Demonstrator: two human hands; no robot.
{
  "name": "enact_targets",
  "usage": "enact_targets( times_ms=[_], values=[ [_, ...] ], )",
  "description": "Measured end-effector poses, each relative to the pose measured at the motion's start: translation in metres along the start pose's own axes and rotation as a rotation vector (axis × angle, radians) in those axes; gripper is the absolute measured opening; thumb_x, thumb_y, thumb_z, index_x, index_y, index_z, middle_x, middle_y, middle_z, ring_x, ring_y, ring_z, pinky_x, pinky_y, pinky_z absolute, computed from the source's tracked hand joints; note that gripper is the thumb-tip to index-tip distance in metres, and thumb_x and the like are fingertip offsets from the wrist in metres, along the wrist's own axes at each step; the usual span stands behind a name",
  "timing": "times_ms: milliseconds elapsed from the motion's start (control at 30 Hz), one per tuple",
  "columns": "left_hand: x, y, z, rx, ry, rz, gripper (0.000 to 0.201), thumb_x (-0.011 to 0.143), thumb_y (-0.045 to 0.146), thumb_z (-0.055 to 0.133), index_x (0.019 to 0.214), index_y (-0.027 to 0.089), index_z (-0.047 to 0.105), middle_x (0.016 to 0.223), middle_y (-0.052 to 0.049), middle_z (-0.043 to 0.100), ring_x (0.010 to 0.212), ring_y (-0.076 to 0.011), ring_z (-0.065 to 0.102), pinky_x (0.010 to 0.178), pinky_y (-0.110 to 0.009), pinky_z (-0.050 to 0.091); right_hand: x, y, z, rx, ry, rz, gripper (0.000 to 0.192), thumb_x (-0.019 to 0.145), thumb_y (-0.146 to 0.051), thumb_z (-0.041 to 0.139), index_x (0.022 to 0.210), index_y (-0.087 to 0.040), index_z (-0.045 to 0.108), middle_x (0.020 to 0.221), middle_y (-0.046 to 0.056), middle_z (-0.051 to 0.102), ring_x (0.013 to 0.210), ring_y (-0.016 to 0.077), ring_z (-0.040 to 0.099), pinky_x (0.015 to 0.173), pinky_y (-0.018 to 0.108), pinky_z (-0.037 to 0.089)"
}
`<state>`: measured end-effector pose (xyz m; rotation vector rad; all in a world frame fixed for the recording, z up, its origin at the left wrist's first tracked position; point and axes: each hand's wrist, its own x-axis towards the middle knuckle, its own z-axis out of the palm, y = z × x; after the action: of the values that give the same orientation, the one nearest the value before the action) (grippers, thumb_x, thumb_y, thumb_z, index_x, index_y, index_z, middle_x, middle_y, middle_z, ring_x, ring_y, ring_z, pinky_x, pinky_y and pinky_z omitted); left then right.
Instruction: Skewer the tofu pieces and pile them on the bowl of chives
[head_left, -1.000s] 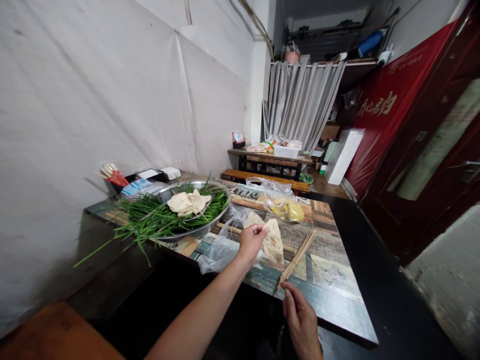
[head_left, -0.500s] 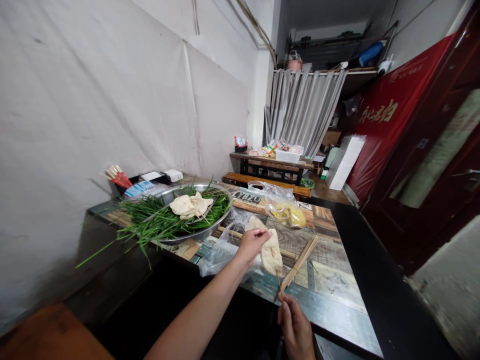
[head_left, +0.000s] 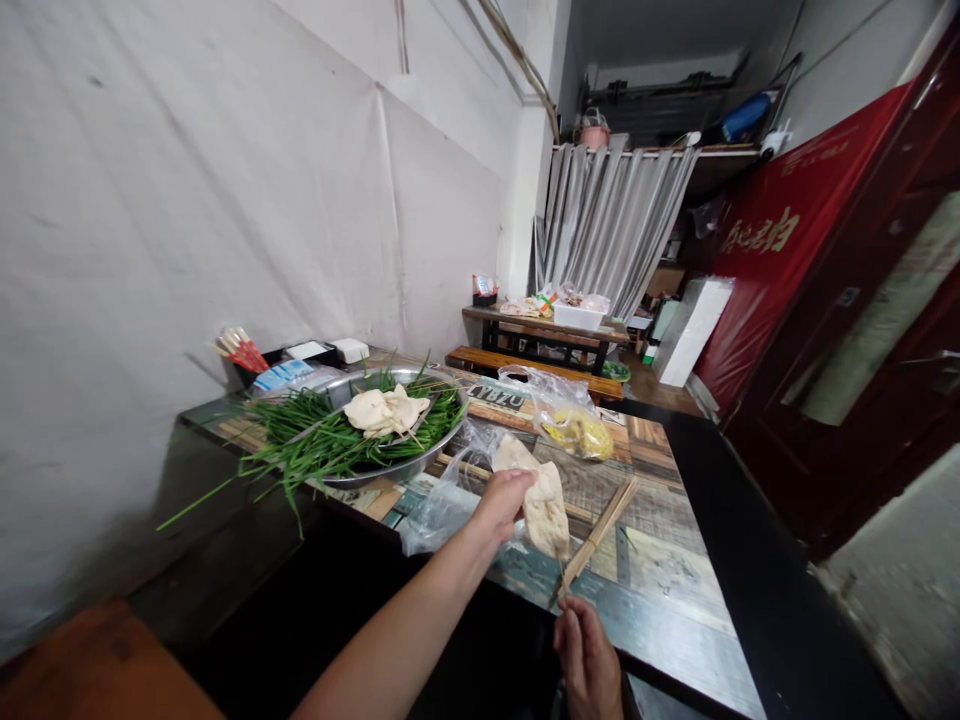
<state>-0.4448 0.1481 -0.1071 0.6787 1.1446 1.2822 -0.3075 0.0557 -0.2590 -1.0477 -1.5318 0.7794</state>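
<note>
Since a second ago the right hand (head_left: 589,650) has shifted slightly left. At left, greens (head_left: 307,430) spill over the basin (head_left: 394,470) and the near edge of the table (head_left: 682,640). The left hand (head_left: 502,505) grips the left side of a pale sheet (head_left: 547,512) above the table. By the near edge, the right hand pinches a thin stick (head_left: 561,575) meeting the sheet's lower tip; rightward, the table extends beyond the stick bundle (head_left: 600,535).
</note>
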Motion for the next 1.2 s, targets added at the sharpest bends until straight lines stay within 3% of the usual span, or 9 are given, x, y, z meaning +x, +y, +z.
enact_targets(
  times_ms=[633,933,1100,1200],
  values=[
    [0.003,0.004,0.007,-0.026,-0.048,-0.046,0.017,0.056,0.024,0.068,0.055,0.013,0.055,0.044,0.002,0.052,0.039,-0.0077,0.046,0.041,-0.019,0.033,0.014,-0.023,0.012,-0.040,0.123,0.016,0.032,0.088,-0.044,0.036,0.086,-0.017,0.052,0.059,-0.002,0.051,0.053,0.0147,0.052,0.057,0.026,0.044],
    [0.001,0.015,0.009,-0.001,-0.002,0.044,0.022,0.058,0.029,0.067,0.051,0.014,0.054,0.041,0.004,0.050,0.039,-0.0076,0.045,0.042,-0.019,0.031,0.021,-0.028,0.010,-0.078,0.169,-0.006,0.030,0.088,-0.042,0.039,0.092,-0.016,0.054,0.063,0.001,0.057,0.056,0.0164,0.057,0.057,0.027,0.047],
    [-0.006,0.013,0.008,-0.029,-0.118,0.094,0.030,0.056,0.039,0.072,0.069,0.013,0.063,0.058,0.000,0.061,0.052,-0.0105,0.055,0.052,-0.021,0.041,0.021,-0.035,0.008,-0.063,0.163,-0.023,0.027,0.088,-0.039,0.040,0.092,-0.017,0.056,0.061,0.001,0.056,0.056,0.0163,0.057,0.055,0.027,0.047],
    [-0.007,0.010,0.006,-0.048,-0.178,0.113,0.035,0.049,0.037,0.077,0.066,0.011,0.062,0.057,-0.002,0.061,0.053,-0.0125,0.057,0.055,-0.023,0.044,0.024,-0.041,0.005,-0.025,0.133,-0.024,0.028,0.087,-0.040,0.042,0.092,-0.018,0.058,0.060,0.000,0.058,0.055,0.0160,0.057,0.055,0.026,0.048]
  ],
)
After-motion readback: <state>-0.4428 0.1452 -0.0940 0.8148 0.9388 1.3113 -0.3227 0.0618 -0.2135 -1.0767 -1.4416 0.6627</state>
